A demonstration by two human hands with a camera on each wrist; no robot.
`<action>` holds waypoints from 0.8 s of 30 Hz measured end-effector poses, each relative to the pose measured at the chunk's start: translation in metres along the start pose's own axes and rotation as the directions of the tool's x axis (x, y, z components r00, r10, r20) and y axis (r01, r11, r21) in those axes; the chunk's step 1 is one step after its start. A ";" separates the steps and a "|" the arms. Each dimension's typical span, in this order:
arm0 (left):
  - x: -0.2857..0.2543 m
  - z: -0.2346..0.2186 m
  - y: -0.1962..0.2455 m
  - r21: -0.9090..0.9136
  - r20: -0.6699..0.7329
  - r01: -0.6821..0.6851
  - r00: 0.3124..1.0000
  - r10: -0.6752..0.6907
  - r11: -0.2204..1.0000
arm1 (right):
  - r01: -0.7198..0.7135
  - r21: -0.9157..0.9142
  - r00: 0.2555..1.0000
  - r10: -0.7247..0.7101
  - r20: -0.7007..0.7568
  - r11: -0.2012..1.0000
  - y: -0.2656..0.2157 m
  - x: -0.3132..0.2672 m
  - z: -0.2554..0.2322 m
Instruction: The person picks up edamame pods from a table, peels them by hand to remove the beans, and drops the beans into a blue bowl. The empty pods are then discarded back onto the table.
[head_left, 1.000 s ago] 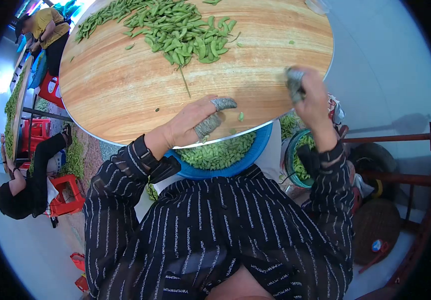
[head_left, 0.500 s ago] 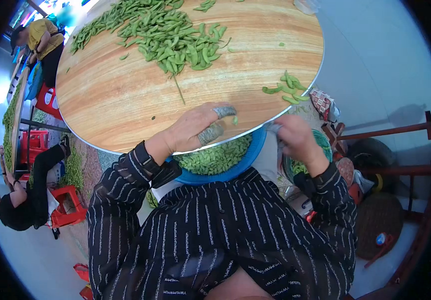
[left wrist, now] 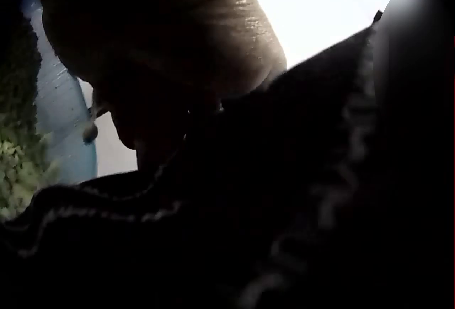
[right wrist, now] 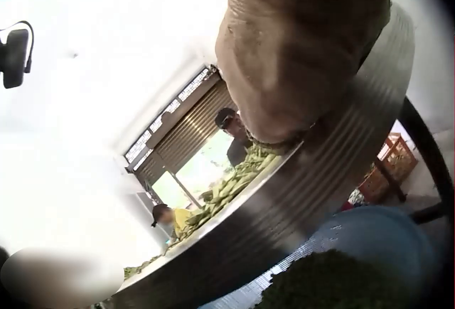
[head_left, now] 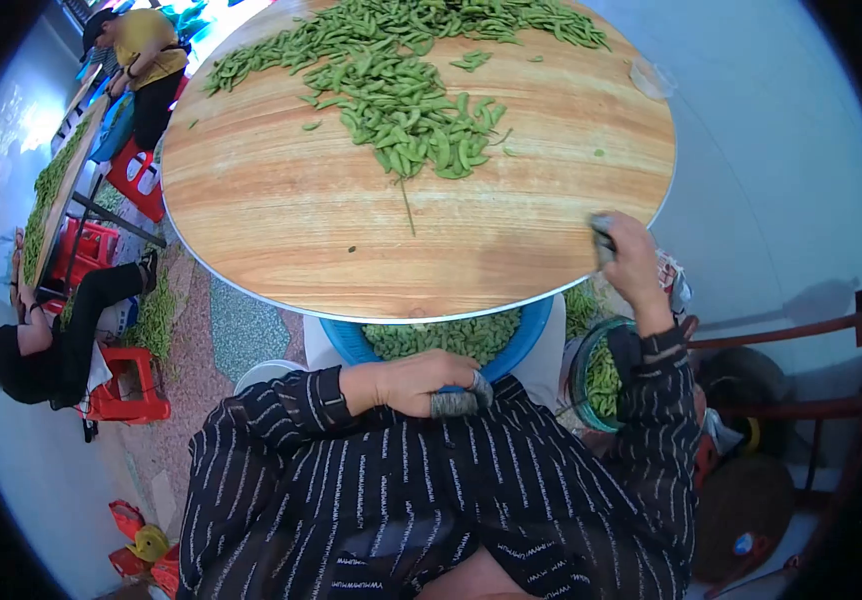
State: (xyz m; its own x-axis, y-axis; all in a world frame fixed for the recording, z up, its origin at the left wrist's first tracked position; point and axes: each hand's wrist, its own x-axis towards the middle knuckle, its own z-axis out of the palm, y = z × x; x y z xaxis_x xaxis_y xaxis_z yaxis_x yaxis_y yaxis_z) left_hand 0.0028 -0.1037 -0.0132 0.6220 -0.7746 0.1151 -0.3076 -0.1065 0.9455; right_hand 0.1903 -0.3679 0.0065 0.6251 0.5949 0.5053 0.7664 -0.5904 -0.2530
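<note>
In the head view the left hand, wrapped in grey on two digits, lies loosely bent against the striped shirt, at the near rim of the blue basin of shelled beans. Its underside is hidden. At the right edge of the round wooden table, the right hand reaches over with grey-wrapped fingers apart; no pod shows between them. Green pods are heaped farther back. In the left wrist view a small round thing appears beside the dark hand.
A green-rimmed bucket of pods stands below the right forearm. A clear plastic piece lies at the table's far right edge. Red stools and people at another table are on the left; a reddish frame stands right.
The left hand has drawn back from the table edge to the shirt. The right hand has moved from above the bucket to the table edge, where the several pods seen earlier no longer show.
</note>
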 end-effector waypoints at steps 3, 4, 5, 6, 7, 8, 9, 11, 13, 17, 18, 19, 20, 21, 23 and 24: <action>-0.010 -0.015 0.013 0.038 -0.073 -0.144 0.987 0.147 0.989 | -0.075 -0.252 0.996 0.058 -0.073 0.965 0.023 -0.034 -0.034; -0.016 -0.023 0.018 0.009 -0.158 -0.185 0.970 0.184 0.983 | -0.112 -0.280 0.990 0.082 -0.116 0.953 0.028 -0.042 -0.045; -0.020 -0.031 0.022 -0.059 -0.214 -0.184 0.962 0.168 0.981 | -0.149 -0.304 0.982 0.104 -0.160 0.941 0.029 -0.046 -0.053; -0.022 -0.038 0.024 -0.043 -0.220 -0.190 0.960 0.176 0.981 | -0.138 -0.305 0.982 0.089 -0.169 0.942 0.026 -0.048 -0.056; -0.023 -0.045 0.026 -0.098 -0.272 -0.188 0.950 0.155 0.977 | -0.309 -0.175 0.942 0.276 -0.190 0.935 0.023 -0.048 -0.059; -0.024 -0.049 0.028 -0.154 -0.322 -0.190 0.937 0.133 0.970 | -0.470 -0.042 0.871 0.456 -0.183 0.882 0.022 -0.046 -0.061; -0.024 -0.054 0.032 -0.083 -0.307 -0.171 0.942 0.138 0.982 | -0.436 -0.042 0.887 0.422 -0.189 0.899 0.023 -0.038 -0.058; -0.021 -0.070 0.046 -0.023 -0.319 -0.146 0.939 0.131 0.989 | -0.400 0.155 0.888 0.424 -0.177 0.903 0.014 -0.015 -0.042; -0.021 -0.096 0.041 0.144 -0.388 -0.103 0.909 0.152 0.984 | -0.318 0.355 0.921 0.375 -0.106 0.879 -0.009 0.024 -0.024; -0.019 -0.159 0.003 0.036 -0.806 -0.308 0.553 0.210 0.951 | -0.156 0.423 0.988 0.139 0.072 0.893 -0.051 0.107 0.011; -0.020 -0.170 -0.008 0.032 -0.807 -0.310 0.553 0.208 0.950 | -0.130 0.436 0.990 0.090 0.110 0.891 -0.062 0.127 0.020; -0.021 -0.179 -0.019 0.019 -0.900 -0.341 0.404 0.165 0.940 | -0.105 0.450 0.991 0.053 0.127 0.887 -0.066 0.147 0.034; -0.022 -0.188 -0.030 0.018 -0.963 -0.374 0.243 0.117 0.927 | -0.075 0.464 0.990 0.011 0.138 0.882 -0.066 0.167 0.050; -0.024 -0.192 -0.040 0.007 -0.981 -0.387 0.177 0.081 0.922 | -0.026 0.395 0.991 -0.028 0.131 0.918 -0.067 0.187 0.063; -0.030 -0.197 -0.040 0.059 -0.983 -0.284 0.153 0.106 0.957 | 0.026 0.320 0.989 -0.072 0.132 0.947 -0.062 0.225 0.089; -0.034 -0.199 -0.037 0.104 -0.982 -0.167 0.137 0.128 0.980 | 0.036 0.264 0.986 -0.078 0.148 0.964 -0.058 0.242 0.101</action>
State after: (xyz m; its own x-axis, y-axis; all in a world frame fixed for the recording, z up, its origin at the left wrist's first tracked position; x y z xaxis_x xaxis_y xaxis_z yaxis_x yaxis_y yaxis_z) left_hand 0.1363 0.0502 0.0081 0.7531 0.4930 0.4357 -0.4807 -0.0399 0.8760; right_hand 0.3116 -0.1347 0.0601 0.5786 0.7131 0.3959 0.8005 -0.4034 -0.4433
